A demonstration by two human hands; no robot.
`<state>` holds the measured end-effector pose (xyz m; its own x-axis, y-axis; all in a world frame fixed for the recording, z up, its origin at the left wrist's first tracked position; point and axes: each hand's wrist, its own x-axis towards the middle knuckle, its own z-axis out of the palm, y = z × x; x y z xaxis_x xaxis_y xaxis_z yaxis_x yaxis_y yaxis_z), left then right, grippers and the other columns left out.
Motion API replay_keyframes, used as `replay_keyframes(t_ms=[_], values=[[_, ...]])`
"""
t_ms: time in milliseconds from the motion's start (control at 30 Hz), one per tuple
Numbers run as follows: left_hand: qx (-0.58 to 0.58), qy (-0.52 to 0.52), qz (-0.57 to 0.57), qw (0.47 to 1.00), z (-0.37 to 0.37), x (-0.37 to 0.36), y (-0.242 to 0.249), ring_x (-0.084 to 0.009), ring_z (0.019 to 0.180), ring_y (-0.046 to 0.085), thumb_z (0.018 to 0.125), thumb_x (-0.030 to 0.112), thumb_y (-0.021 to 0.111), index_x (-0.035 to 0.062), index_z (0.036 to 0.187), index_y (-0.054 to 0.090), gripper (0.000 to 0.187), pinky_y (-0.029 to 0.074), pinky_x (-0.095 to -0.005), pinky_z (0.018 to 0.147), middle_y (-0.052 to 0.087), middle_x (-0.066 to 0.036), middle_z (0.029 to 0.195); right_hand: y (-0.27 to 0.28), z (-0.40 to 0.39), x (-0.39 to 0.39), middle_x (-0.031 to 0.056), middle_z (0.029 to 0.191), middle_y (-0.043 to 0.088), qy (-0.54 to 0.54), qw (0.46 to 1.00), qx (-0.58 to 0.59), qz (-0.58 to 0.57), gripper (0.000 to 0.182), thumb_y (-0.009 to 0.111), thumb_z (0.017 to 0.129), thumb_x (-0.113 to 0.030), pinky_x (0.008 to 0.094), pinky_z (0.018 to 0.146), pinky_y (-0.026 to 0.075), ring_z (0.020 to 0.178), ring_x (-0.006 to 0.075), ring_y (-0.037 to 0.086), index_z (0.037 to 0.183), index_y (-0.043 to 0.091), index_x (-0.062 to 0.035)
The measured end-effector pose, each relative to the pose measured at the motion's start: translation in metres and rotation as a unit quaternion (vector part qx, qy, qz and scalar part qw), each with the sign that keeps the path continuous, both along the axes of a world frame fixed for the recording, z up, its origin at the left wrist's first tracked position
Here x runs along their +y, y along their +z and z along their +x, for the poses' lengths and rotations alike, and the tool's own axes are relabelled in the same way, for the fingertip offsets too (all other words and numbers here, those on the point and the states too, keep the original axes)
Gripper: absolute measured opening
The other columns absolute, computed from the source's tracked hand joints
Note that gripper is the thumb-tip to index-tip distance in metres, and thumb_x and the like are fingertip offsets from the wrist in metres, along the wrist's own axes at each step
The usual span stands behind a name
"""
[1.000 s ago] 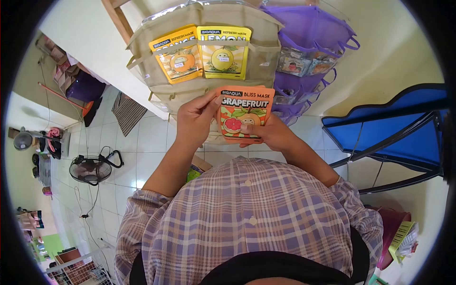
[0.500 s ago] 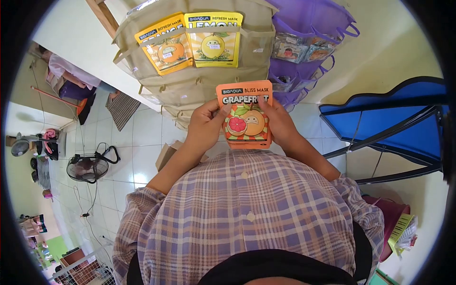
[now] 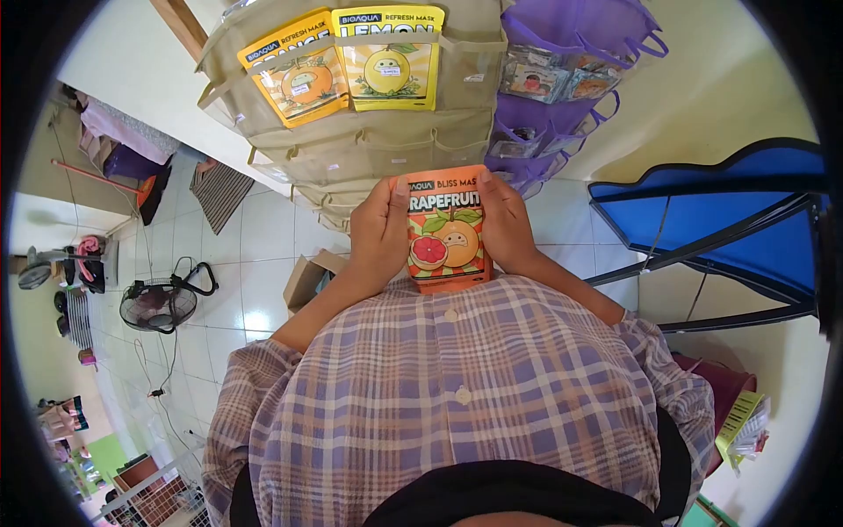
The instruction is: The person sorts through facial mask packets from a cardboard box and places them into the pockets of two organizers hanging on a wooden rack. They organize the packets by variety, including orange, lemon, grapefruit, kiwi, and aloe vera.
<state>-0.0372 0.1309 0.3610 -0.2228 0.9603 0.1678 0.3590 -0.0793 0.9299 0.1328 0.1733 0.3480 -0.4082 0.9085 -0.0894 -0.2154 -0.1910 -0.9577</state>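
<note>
An orange grapefruit face mask packet (image 3: 450,230) is held upright in front of my shirt, its printed front facing me. My left hand (image 3: 379,230) grips its left edge, thumb on the front. My right hand (image 3: 507,221) holds the right edge the same way, with the fingers of both hands hidden behind. Beyond them hangs a beige pocket organizer (image 3: 399,140). An orange mask packet (image 3: 299,83) leans tilted in its upper pocket, beside a yellow lemon mask packet (image 3: 388,66). Both carry small white labels.
A purple pocket organizer (image 3: 549,35) with small packets hangs to the right. Blue panels on a black frame (image 3: 720,211) stand at the right. On the tiled floor are an open cardboard box (image 3: 307,279) and a black fan (image 3: 158,303) with a cord.
Both hands have drawn the grapefruit mask packet slightly down toward my body. My grip has shifted to its upper side edges. The view has tilted a little, showing more of the cardboard box.
</note>
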Motion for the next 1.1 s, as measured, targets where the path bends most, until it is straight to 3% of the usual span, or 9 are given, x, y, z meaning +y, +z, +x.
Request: replay_keyframes(t_ms=[67,200,300,367,500,667,867,1000,1100], values=[[-0.094,-0.030,0.014,0.995,0.000,0.000,-0.014,-0.0115,0.058,0.049,0.105,0.025,0.041,-0.0008,0.089,0.055,0.034,0.044,-0.0289,0.059,0.058,-0.007,0.065,-0.002,-0.005,-0.003,0.0029,0.090,0.066,-0.084,0.995,-0.033,0.048,0.044,0.033,0.107,-0.037,0.0233,0.076,0.050,0.082,0.0072,0.061,0.107,0.059,-0.0008],[-0.028,0.005,0.008,1.000,0.003,-0.005,-0.024,-0.0089,0.060,0.048,0.105,0.025,0.040,-0.0010,0.087,0.054,0.035,0.044,-0.0280,0.058,0.057,-0.007,0.066,0.003,-0.008,-0.010,0.0029,0.086,0.065,-0.115,0.993,0.030,0.008,0.043,0.036,0.106,-0.035,0.0244,0.071,0.049,0.076,0.0075,0.059,0.103,0.060,-0.0007],[-0.060,0.028,-0.011,0.998,0.005,-0.007,-0.025,-0.0075,0.065,0.051,0.106,0.026,0.039,-0.0013,0.090,0.056,0.036,0.045,-0.0267,0.061,0.061,-0.006,0.072,-0.030,-0.001,-0.014,0.0037,0.083,0.064,-0.110,0.988,-0.016,0.111,0.040,0.039,0.106,-0.032,0.0259,0.068,0.047,0.072,0.0083,0.056,0.098,0.061,-0.0003],[-0.315,-0.003,-0.017,0.949,0.017,-0.009,-0.014,-0.0081,0.071,0.054,0.106,0.027,0.037,-0.0016,0.093,0.058,0.038,0.047,-0.0257,0.066,0.063,-0.007,0.078,-0.039,0.006,-0.018,0.0052,0.082,0.064,-0.112,0.980,-0.094,0.134,0.037,0.042,0.105,-0.030,0.0271,0.067,0.046,0.072,0.0092,0.054,0.096,0.061,0.0001],[-0.272,-0.043,-0.022,0.961,0.017,-0.015,-0.028,-0.0089,0.076,0.057,0.107,0.028,0.035,-0.0025,0.098,0.059,0.040,0.048,-0.0255,0.070,0.065,-0.006,0.085,-0.032,0.000,-0.019,0.0070,0.081,0.063,-0.170,0.977,-0.079,0.100,0.035,0.041,0.105,-0.028,0.0275,0.068,0.046,0.074,0.0096,0.055,0.096,0.060,0.0007],[-0.079,0.030,-0.013,0.996,0.006,-0.001,-0.036,-0.0079,0.079,0.058,0.107,0.030,0.034,-0.0037,0.103,0.059,0.042,0.050,-0.0254,0.073,0.066,-0.004,0.087,-0.046,-0.001,-0.016,0.0075,0.079,0.062,-0.172,0.977,-0.104,0.078,0.034,0.040,0.105,-0.026,0.0279,0.065,0.046,0.071,0.0098,0.055,0.095,0.060,0.0009],[-0.302,-0.045,-0.006,0.952,0.020,0.001,-0.017,-0.0094,0.082,0.060,0.107,0.031,0.031,-0.0037,0.106,0.058,0.044,0.051,-0.0266,0.077,0.066,-0.007,0.094,-0.027,-0.005,-0.006,0.0061,0.073,0.059,-0.227,0.952,-0.135,0.154,0.033,0.041,0.105,-0.025,0.0288,0.059,0.044,0.063,0.0101,0.052,0.090,0.056,0.0000],[-0.245,-0.061,-0.022,0.967,0.016,-0.006,-0.024,-0.0097,0.086,0.060,0.107,0.033,0.031,-0.0036,0.109,0.057,0.045,0.051,-0.0267,0.080,0.066,-0.008,0.099,-0.038,-0.005,-0.003,0.0026,0.072,0.056,-0.231,0.941,-0.136,0.205,0.032,0.040,0.105,-0.024,0.0261,0.059,0.043,0.063,0.0077,0.050,0.091,0.055,-0.0008],[-0.230,-0.072,-0.057,0.969,0.014,-0.005,-0.029,-0.0095,0.088,0.060,0.107,0.035,0.031,-0.0034,0.109,0.057,0.046,0.051,-0.0273,0.081,0.066,-0.008,0.101,-0.027,-0.005,-0.008,-0.0012,0.074,0.053,-0.184,0.979,-0.041,0.077,0.031,0.040,0.106,-0.025,0.0230,0.059,0.042,0.063,0.0052,0.047,0.092,0.056,-0.0021]])
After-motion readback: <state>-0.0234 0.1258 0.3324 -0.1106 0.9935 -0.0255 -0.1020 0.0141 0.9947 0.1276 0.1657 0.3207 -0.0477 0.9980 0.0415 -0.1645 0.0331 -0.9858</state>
